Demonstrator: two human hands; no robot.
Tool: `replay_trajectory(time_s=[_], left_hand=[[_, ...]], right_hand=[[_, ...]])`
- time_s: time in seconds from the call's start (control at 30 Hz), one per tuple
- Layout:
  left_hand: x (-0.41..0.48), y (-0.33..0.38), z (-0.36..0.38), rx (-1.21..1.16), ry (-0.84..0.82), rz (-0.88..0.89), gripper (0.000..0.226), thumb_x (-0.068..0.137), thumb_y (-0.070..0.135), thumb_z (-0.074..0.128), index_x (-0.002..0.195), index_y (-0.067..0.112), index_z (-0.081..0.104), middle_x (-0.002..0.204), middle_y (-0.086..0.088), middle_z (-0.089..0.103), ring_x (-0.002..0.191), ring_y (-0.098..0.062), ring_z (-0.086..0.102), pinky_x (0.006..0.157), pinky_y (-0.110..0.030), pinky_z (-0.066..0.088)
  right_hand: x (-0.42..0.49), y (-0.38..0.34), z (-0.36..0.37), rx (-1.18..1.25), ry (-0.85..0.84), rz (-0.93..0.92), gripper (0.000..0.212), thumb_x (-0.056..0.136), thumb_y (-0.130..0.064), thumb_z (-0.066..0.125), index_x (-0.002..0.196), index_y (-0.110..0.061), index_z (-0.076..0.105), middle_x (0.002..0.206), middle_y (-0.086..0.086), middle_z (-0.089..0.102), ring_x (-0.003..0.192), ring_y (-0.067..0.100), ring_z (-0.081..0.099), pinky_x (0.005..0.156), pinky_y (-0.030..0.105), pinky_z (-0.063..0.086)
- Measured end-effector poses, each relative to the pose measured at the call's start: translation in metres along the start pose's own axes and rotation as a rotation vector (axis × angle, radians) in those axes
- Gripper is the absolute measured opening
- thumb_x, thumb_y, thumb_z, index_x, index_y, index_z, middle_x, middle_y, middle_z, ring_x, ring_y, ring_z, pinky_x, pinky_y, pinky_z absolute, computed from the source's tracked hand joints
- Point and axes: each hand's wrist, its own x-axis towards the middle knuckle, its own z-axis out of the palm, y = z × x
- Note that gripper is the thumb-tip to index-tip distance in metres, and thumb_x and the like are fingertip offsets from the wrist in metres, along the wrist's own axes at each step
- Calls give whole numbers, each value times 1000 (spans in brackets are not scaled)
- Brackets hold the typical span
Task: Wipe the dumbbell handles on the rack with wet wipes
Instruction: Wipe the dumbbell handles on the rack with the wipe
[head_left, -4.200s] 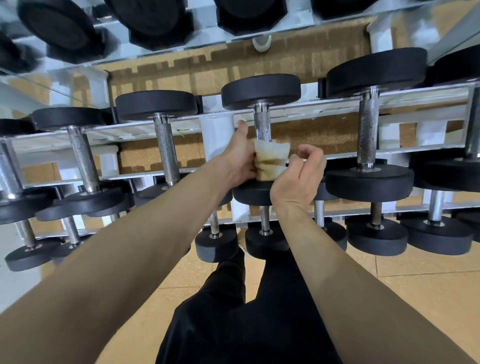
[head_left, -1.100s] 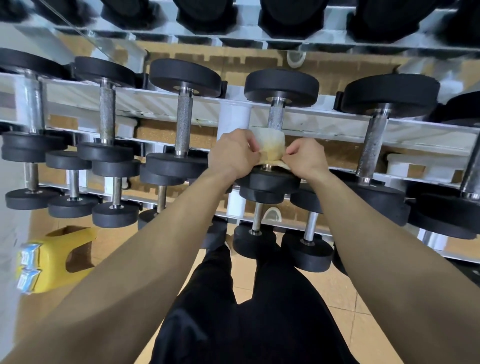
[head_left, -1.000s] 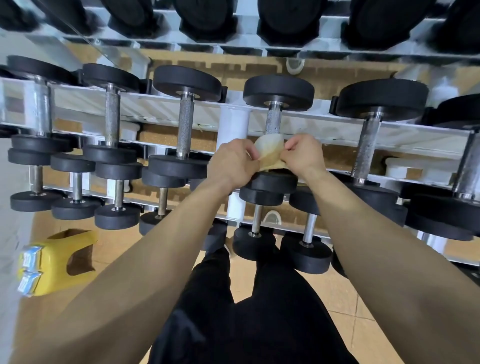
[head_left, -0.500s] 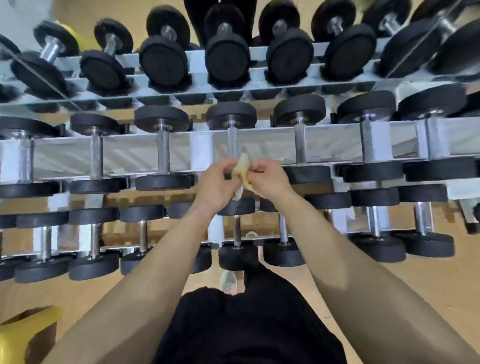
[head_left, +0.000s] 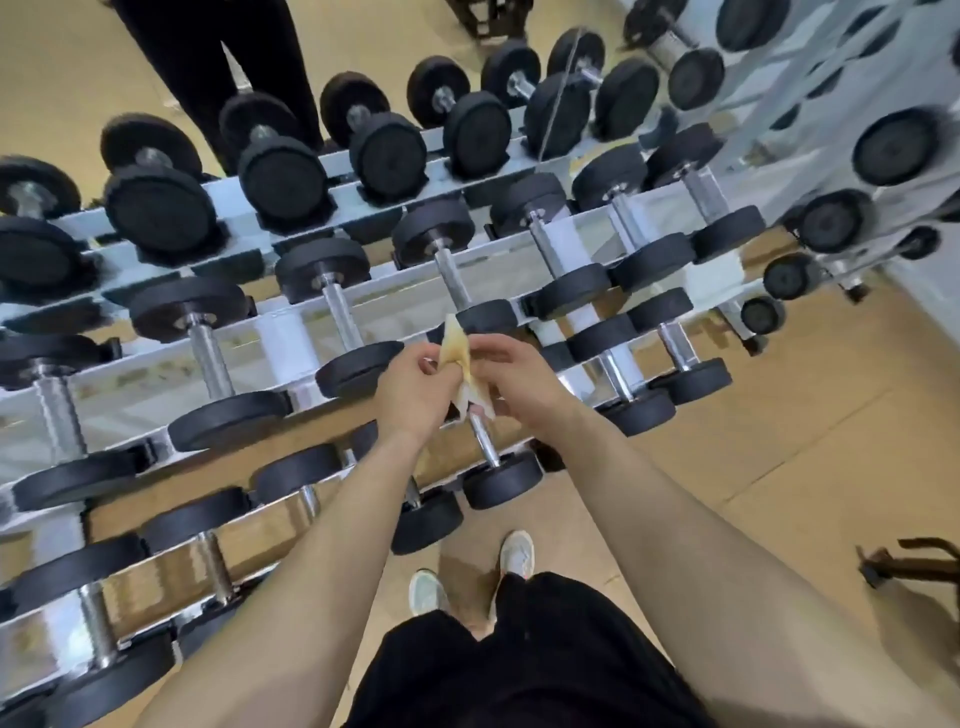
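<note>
Both grips, left hand and right hand, pinch the crumpled yellowish wet wipe at mid-frame — the slanted chrome dumbbell handle lies just beneath, between them.

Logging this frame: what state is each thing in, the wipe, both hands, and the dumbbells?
Wipe: crumpled, yellow-stained, held up between both hands, not wrapped round a handle.
Left hand: pinches the wipe.
Right hand: pinches the wipe.
Dumbbells: lying in rows on the rack.

Left hand and right hand pinch a yellowed wet wipe at frame centre, before the dumbbell rack.
</note>
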Motion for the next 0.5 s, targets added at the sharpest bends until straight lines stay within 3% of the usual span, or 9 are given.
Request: replay_trajectory(time_s=[0.13, 0.3, 0.37, 0.5], left_hand=[[-7, 24, 30, -28, -140, 5, 11, 87, 14, 66, 90, 25, 70, 75, 1, 70, 70, -20, 67, 61, -33, 54], [-14, 62, 75, -325, -438, -162, 20, 97, 6, 55, 97, 14, 74, 77, -6, 76, 71, -22, 72, 72, -35, 59], [-18, 77, 97, -469, -539, -262, 22, 100, 16, 51, 108, 10, 71, 91, -11, 78, 81, -27, 75, 74, -35, 59], [-21, 96, 152, -570, -701, -332, 45, 105, 48, 46, 122, 13, 67, 111, -14, 76, 100, -29, 75, 89, -37, 57]], right_hand=[[-18, 6, -40, 43, 62, -25, 28, 94, 7, 59, 112, -9, 74, 102, 28, 71, 83, 32, 64, 76, 44, 54], [-35, 11, -101, 14, 328, -6, 13, 90, -4, 72, 100, -12, 74, 85, 6, 68, 75, 18, 66, 75, 38, 61], [-41, 15, -129, -2, 408, -19, 8, 88, -7, 76, 95, -11, 74, 80, 2, 68, 68, 13, 64, 64, 28, 57], [-53, 26, -189, -55, 523, -45, 13, 84, -7, 80, 96, -4, 76, 71, -2, 66, 61, 5, 59, 60, 18, 49]])
